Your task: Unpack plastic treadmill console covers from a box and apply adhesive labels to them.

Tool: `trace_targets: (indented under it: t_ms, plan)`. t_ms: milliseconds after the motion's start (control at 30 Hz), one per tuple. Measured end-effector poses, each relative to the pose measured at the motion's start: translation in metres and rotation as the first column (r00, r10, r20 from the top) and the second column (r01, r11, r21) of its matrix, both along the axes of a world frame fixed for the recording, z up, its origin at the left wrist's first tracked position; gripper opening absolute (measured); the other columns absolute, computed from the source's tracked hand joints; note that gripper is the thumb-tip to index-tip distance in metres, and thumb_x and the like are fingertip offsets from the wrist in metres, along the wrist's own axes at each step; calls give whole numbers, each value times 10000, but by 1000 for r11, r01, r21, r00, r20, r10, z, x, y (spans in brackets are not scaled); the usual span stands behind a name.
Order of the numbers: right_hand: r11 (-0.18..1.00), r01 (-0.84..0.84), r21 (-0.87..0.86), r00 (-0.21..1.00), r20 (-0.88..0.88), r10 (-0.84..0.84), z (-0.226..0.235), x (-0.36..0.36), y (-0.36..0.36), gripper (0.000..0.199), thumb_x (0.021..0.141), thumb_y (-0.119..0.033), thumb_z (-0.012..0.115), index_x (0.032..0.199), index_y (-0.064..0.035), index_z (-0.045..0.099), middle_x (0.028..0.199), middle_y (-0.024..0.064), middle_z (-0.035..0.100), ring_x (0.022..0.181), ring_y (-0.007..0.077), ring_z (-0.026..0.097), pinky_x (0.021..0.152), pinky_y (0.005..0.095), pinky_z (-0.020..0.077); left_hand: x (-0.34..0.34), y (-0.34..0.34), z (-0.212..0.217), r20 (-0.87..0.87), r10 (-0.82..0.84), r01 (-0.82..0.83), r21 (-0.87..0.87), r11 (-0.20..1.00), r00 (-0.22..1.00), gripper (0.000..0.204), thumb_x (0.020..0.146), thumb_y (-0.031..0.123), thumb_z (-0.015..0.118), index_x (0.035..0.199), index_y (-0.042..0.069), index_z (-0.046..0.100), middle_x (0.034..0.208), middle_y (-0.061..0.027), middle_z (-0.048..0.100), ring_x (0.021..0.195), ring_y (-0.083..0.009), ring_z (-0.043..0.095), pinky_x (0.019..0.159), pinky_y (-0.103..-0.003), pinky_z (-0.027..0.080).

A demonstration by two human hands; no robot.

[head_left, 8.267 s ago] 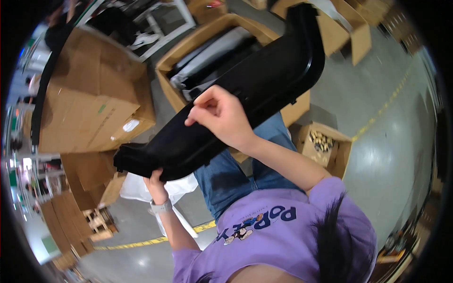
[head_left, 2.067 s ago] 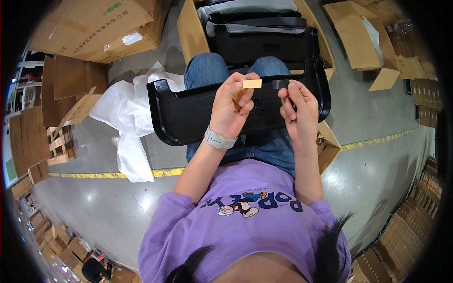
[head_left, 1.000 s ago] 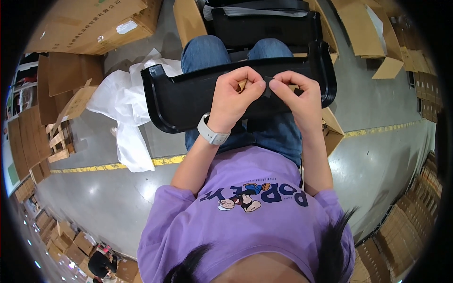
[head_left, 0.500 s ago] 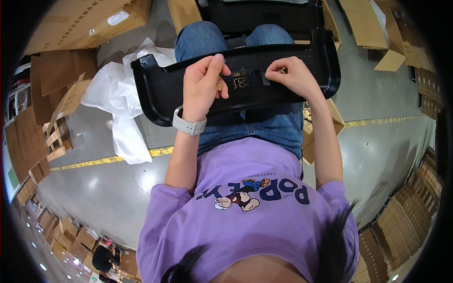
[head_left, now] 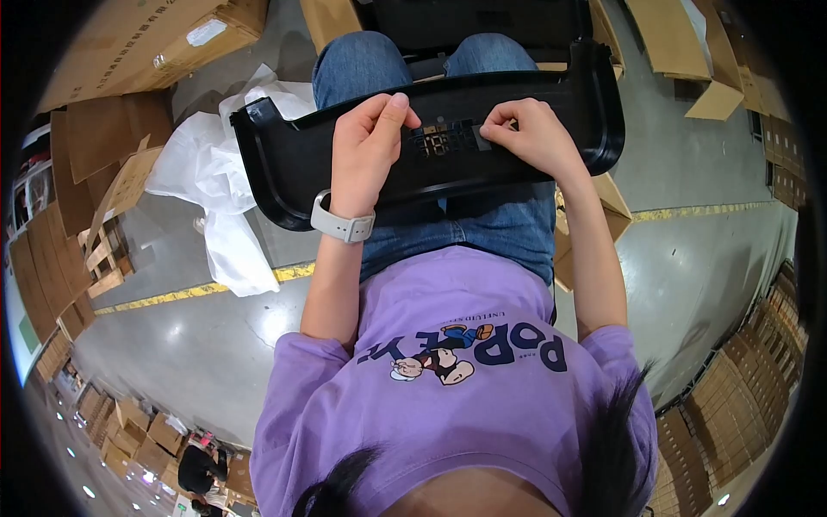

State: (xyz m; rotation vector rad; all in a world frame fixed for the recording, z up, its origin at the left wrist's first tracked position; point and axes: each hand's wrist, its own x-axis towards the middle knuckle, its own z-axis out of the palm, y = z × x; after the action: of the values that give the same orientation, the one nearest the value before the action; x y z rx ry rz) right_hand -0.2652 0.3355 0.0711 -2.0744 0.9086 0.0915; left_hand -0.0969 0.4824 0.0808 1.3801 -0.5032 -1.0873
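Note:
A long black plastic part [head_left: 293,164] with raised ends lies across my lap, over my blue jeans [head_left: 362,65]. My left hand [head_left: 366,146], with a white watch on the wrist, lies over its middle, fingers curled on it. My right hand [head_left: 530,133] grips the part a little to the right, fingertips pressing the end of a small printed label [head_left: 444,140] stuck on the part between both hands.
Crumpled white plastic wrap [head_left: 211,177] lies on the grey floor to the left. Cardboard boxes [head_left: 146,39] stand at upper left, and an open box of black parts [head_left: 482,15] is ahead of my knees. A yellow floor line [head_left: 689,210] runs right; a small box [head_left: 607,215] sits by my right leg.
Earlier my hands held a small pale strip together over the part. Now the label sits on the part and my hands have spread apart, pressing on either side of it.

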Motion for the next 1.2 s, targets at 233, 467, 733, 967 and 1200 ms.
trace_targets:
  t_ms: [233, 467, 733, 967, 1200]
  plan:
    - [991, -36, -131, 998, -61, 29, -1, 3, 4, 222, 755, -212, 639, 737, 9, 656, 621, 99, 616, 579, 191, 598, 599, 280, 473, 1, 1, -6, 5, -6, 5, 33, 999, 1000, 297, 929, 228, 532, 721, 23, 585, 499, 94, 334, 437, 10, 257, 404, -186, 181]
    - [962, -102, -254, 991, -112, 75, 8, 6, 5, 303, 758, -301, 665, 680, -9, 642, 603, 109, 607, 579, 233, 603, 582, 316, 476, 0, 4, 5, -44, -164, 167, 60, 984, 985, 288, 948, 223, 497, 780, 10, 596, 517, 66, 387, 429, -11, 297, 403, -179, 232]
    - [893, -301, -335, 948, -204, 243, 21, 10, -15, 383, 638, -430, 756, 599, -63, 653, 599, 139, 603, 588, 297, 606, 563, 378, 488, 12, 16, 30, 598, -298, 270, 139, 953, 744, 178, 817, 195, 624, 760, 29, 645, 602, -125, 558, 518, -240, 556, 516, -317, 433]
    - [998, 27, 60, 959, 279, -43, 30, -26, -20, 271, 767, -248, 705, 693, 5, 641, 565, 52, 573, 538, 101, 516, 523, 256, 411, 12, 39, 8, 813, -566, 649, 504, 570, -134, 164, 730, 233, 627, 693, 82, 573, 691, -90, 605, 666, -293, 616, 593, -387, 497]
    - [803, 358, 476, 218, 794, -568, 141, -112, -28, 220, 879, -158, 582, 687, -60, 539, 529, -63, 381, 437, 21, 274, 390, 202, 158, 68, 38, 83, 791, -490, 703, 109, 702, 367, 370, 742, 212, 700, 594, 14, 424, 538, -149, 424, 497, -313, 467, 472, -381, 341]
